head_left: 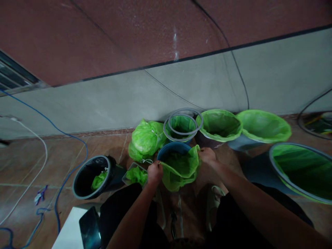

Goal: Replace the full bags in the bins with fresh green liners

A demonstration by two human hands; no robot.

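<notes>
Green bin liner (178, 176) gripped at its edge by left hand (155, 173) and right hand (208, 155), hands apart, liner hanging over rim of blue bucket (173, 148); lined bucket (220, 125) just beyond.

The brown tiled floor (15, 166) carries green-lined bins (301, 173) and blue cable (86, 152) (white cable (46, 152) too).
</notes>
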